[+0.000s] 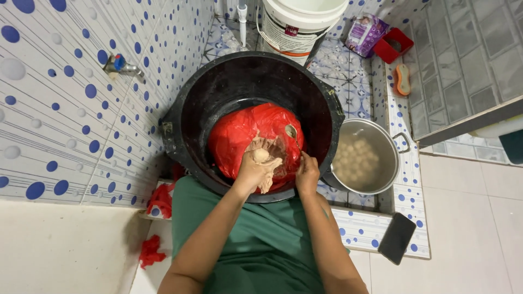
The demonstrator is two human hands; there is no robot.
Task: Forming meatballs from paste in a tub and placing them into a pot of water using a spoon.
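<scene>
A lump of pale pinkish-beige paste (pixel 268 158) sits in a red plastic bag (pixel 239 136) spread open inside the big black tub (pixel 180 117). A small rounded ball of the paste (pixel 261 155) bulges up near the middle of the bag. A metal spoon (pixel 291 131) lies tilted, its bowl toward the tub's far side, above the paste.

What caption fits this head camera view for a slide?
Left hand squeezes a ball of pale paste, right hand holds a spoon, over a black tub beside a steel pot.
</scene>
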